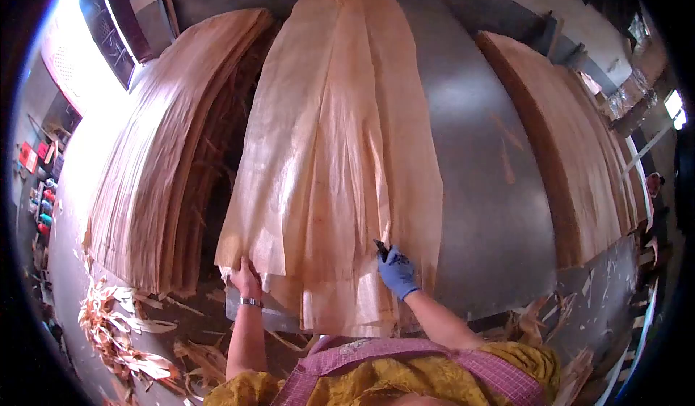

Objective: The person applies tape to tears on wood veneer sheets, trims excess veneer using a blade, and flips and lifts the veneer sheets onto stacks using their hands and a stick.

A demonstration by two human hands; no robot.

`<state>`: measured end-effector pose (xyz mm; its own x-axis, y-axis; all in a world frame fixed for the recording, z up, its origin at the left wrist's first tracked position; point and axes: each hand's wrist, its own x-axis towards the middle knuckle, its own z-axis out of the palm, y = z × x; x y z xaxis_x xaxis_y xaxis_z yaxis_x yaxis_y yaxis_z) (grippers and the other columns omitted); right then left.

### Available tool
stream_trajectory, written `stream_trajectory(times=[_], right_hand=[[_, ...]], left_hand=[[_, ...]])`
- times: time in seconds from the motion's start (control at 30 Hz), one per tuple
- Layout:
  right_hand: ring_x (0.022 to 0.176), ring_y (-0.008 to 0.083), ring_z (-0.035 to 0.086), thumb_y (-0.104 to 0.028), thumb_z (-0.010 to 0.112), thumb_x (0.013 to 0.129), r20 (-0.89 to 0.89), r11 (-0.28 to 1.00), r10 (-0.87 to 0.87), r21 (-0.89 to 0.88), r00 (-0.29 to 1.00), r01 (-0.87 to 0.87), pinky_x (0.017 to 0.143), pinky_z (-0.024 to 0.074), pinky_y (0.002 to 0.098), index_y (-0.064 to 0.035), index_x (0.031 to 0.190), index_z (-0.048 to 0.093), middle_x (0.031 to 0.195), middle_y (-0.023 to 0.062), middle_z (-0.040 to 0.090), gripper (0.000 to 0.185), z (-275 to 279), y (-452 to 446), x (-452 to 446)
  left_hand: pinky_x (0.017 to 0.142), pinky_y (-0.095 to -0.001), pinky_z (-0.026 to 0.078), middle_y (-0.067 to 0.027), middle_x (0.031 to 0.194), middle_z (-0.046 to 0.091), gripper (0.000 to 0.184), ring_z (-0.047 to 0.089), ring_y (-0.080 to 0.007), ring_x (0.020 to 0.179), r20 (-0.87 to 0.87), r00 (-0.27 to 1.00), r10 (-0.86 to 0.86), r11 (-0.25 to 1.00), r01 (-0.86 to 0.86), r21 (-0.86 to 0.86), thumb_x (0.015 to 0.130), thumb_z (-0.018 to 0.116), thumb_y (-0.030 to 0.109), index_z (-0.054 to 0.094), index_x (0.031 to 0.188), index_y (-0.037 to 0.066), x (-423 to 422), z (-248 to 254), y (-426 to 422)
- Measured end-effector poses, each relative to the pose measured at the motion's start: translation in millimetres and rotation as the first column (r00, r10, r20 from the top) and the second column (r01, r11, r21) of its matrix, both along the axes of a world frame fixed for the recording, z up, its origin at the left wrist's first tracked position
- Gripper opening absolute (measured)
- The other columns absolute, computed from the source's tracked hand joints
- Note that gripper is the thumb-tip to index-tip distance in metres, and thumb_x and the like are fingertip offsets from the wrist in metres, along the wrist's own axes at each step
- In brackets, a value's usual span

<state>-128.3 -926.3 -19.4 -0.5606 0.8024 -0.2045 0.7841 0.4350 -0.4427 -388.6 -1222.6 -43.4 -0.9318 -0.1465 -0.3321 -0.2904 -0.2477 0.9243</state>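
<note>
Thin, pale brown wood-like sheets [340, 153] lie overlapping lengthwise in front of me, with folds and raised edges running down their middle. My left hand [247, 278], bare and with a band at the wrist, grips the near left corner of a sheet, its fingers closed on the edge. On my right hand [397, 271] is a blue glove. Its fingers are wrapped round a small black tool [381, 248], whose tip touches the sheets near a fold. The tool's exact shape is too small to tell.
Tall stacks of similar sheets stand at the left [156, 153] and the right [565, 145]. A smooth grey surface [485, 174] shows between the sheets and the right stack. Torn scraps [119, 333] lie heaped at the lower left, with more at the lower right.
</note>
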Motion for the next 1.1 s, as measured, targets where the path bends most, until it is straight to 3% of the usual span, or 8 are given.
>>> stream_trajectory(times=[0.1,0.17,0.23,0.43,0.57,0.6,0.83,1.1], right_hand=[[0.082,0.0437,0.065,-0.044,0.055,0.09,-0.046,1.0,0.006,0.006,0.999,-0.006,0.072,0.0499,0.0531,-0.0019,0.099,0.058,0.087,0.025,0.067,0.043,13,5,-51],[0.082,0.043,0.065,-0.044,0.055,0.091,-0.12,0.999,0.029,0.044,0.992,-0.024,0.072,0.0501,0.0527,-0.0018,0.098,0.058,0.086,0.025,0.067,0.043,17,9,-88],[0.082,0.0424,0.065,-0.044,0.055,0.091,-0.109,0.999,0.032,0.045,0.994,-0.027,0.072,0.0503,0.0526,-0.0021,0.099,0.058,0.086,0.0243,0.067,0.043,3,9,-99],[0.082,0.0421,0.066,-0.046,0.055,0.091,-0.028,1.0,0.005,-0.002,1.0,-0.005,0.073,0.0504,0.0524,-0.004,0.099,0.059,0.086,0.0227,0.068,0.043,3,-32,-61],[0.083,0.0415,0.066,-0.05,0.056,0.09,-0.102,0.994,-0.014,0.107,0.995,0.025,0.073,0.0508,0.0517,-0.0042,0.106,0.059,0.087,0.0219,0.068,0.049,-9,-26,-78],[0.082,0.0412,0.066,-0.052,0.055,0.089,-0.025,1.0,-0.025,0.006,0.999,0.026,0.073,0.0508,0.0521,-0.0034,0.111,0.057,0.087,0.0215,0.068,0.054,14,-17,-89],[0.079,0.0415,0.066,-0.052,0.057,0.089,-0.031,0.993,-0.085,0.085,0.996,0.087,0.069,0.0505,0.0517,-0.0048,0.106,0.061,0.086,0.0235,0.068,0.05,62,-22,-85],[0.075,0.0408,0.066,-0.046,0.061,0.088,-0.271,0.982,-0.012,0.18,0.963,0.063,0.067,0.0505,0.0513,-0.0042,0.095,0.06,0.079,0.0203,0.068,0.043,12,0,-72]], left_hand=[[0.036,-0.0239,0.038,0.0027,0.063,0.056,0.016,0.049,-0.0088,0.043,-0.034,0.999,-0.04,0.979,0.032,-0.203,0.092,0.065,0.016,0.067,0.102,0.004,-54,-17,1],[0.052,-0.0241,0.046,0.0006,0.078,0.063,0.021,0.057,-0.0093,0.061,0.041,0.996,-0.076,0.955,0.085,-0.285,0.089,0.069,0.017,0.067,0.102,0.001,-68,41,19],[0.065,-0.0249,0.05,-0.0017,0.088,0.065,0.024,0.059,-0.0102,0.075,-0.118,0.991,-0.069,0.99,0.053,-0.13,0.089,0.07,0.016,0.066,0.105,-0.002,-107,-21,3],[0.077,-0.0307,0.055,-0.0078,0.103,0.066,0.033,0.064,-0.0168,0.091,-0.253,0.965,-0.073,0.997,0.071,-0.017,0.088,0.07,0.012,0.062,0.115,-0.005,-72,-24,-52],[0.071,-0.0291,0.054,-0.0072,0.098,0.068,0.025,0.065,-0.0152,0.083,0.218,0.976,-0.014,0.964,0.071,-0.257,0.088,0.069,0.008,0.065,0.109,-0.005,-97,-36,-53],[0.072,-0.0242,0.051,-0.0082,0.108,0.066,0.026,0.063,-0.0115,0.088,0.085,0.992,-0.095,0.955,0.115,-0.275,0.091,0.065,0.009,0.065,0.113,-0.004,-112,-56,-53],[0.077,-0.0297,0.054,-0.0072,0.102,0.067,0.03,0.065,-0.0164,0.087,-0.125,0.99,-0.065,0.991,0.078,0.107,0.086,0.068,0.003,0.062,0.114,-0.006,-130,-61,-44],[0.067,-0.0259,0.055,-0.0066,0.095,0.066,0.023,0.065,-0.0153,0.077,0.092,0.996,-0.019,0.998,0.014,0.062,0.086,0.066,-0.002,0.063,0.108,-0.002,-124,-50,-51]])
